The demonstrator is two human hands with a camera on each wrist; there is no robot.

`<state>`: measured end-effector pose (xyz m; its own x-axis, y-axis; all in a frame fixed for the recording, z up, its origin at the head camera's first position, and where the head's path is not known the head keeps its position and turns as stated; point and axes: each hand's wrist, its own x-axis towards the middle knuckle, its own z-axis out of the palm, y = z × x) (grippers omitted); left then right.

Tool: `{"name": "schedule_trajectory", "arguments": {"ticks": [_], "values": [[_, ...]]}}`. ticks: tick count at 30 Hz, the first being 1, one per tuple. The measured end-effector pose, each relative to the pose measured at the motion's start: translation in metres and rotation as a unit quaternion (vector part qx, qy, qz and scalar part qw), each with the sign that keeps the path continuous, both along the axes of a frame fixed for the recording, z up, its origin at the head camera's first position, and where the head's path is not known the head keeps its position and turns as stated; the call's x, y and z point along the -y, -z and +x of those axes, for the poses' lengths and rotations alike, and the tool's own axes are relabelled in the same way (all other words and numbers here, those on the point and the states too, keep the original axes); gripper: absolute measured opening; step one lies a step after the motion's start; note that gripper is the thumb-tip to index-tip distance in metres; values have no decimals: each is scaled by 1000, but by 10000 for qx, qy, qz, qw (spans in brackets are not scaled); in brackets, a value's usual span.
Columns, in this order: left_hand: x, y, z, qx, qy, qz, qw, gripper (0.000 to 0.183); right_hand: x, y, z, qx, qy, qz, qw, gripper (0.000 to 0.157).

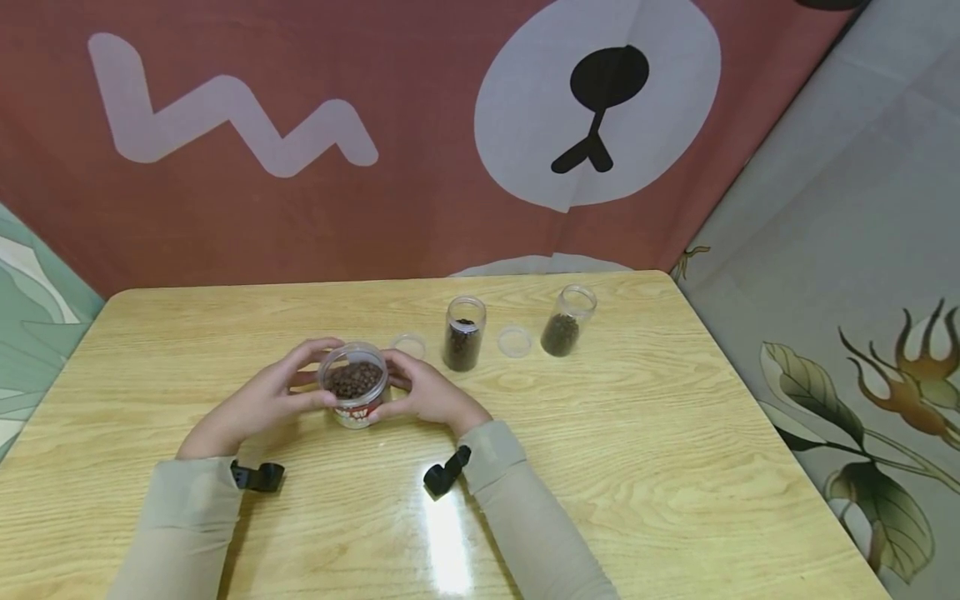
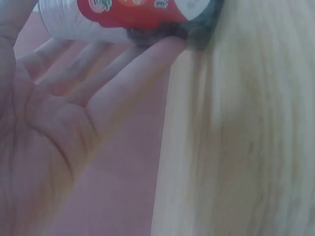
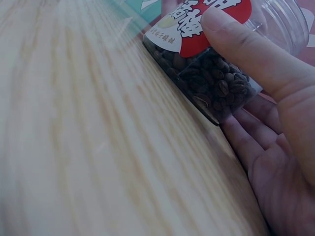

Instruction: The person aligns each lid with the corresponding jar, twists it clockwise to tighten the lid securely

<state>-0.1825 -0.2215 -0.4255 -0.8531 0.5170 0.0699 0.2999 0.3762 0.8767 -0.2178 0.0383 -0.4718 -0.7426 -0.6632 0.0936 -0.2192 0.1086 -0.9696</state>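
Observation:
A clear plastic jar point(image 1: 358, 410) with a red label stands open-topped between the two hands, with brown bean-like pieces point(image 1: 354, 380) inside. My left hand point(image 1: 288, 392) holds its left side, thumb in front and fingers behind. From the right, my right hand point(image 1: 427, 390) grips the same jar. In the right wrist view, the right thumb point(image 3: 246, 51) presses on the label and dark beans point(image 3: 216, 81) show through the wall below it. The left wrist view catches the jar point(image 2: 133, 14) only in part, at the top edge, with left fingers point(image 2: 128, 69) against it.
Behind and to the right stand two more uncovered clear jars: one with dark pieces point(image 1: 462, 346), the other with dark grains point(image 1: 560, 335). One clear lid point(image 1: 515, 341) lies between them; another clear lid point(image 1: 408, 345) lies behind my right hand. A red cloth point(image 1: 300, 225) hangs behind the wooden table point(image 1: 637, 467).

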Motion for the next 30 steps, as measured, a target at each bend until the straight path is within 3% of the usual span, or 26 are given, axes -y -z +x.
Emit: {"name": "schedule_trajectory", "arguments": {"ticks": [10,18,24,30], "values": [[5,2,-1,38,163,12,9999,68,-2,-2,0,-7,-24,51,10000,78],[-5,-1,3,174,-117,64,9998,75,-2,-1,0,13,-61,60,10000,78],[-11,-1,1,-128,-181,-69,9997,73,-2,-1,0,35,-53,42,10000,77],[-6,0,0,-231,-7,-141,9996,73,-2,-1,0,32,-73,63,9999,78]]}}
